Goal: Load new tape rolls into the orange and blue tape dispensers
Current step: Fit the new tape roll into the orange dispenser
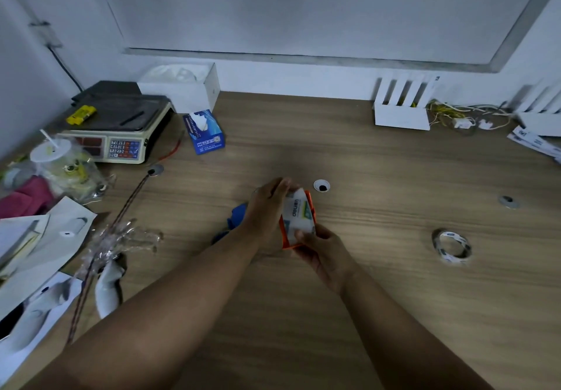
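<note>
Nearest, on the wooden desk (303,313), the right hand (321,253) pinches the lower edge of the orange plastic tape dispenser (299,219), and the left hand (267,207) is curled over its left side. Its white printed label faces up; whether a roll sits inside cannot be told. The blue tape dispenser (233,218) lies just behind the left wrist, mostly hidden. A loose tape roll with a white printed core (451,245) lies well apart to the right. Farther back stand a blue tissue box (205,131) with a tissue poking out, a digital scale (121,128), and a white slotted holder (402,105).
</note>
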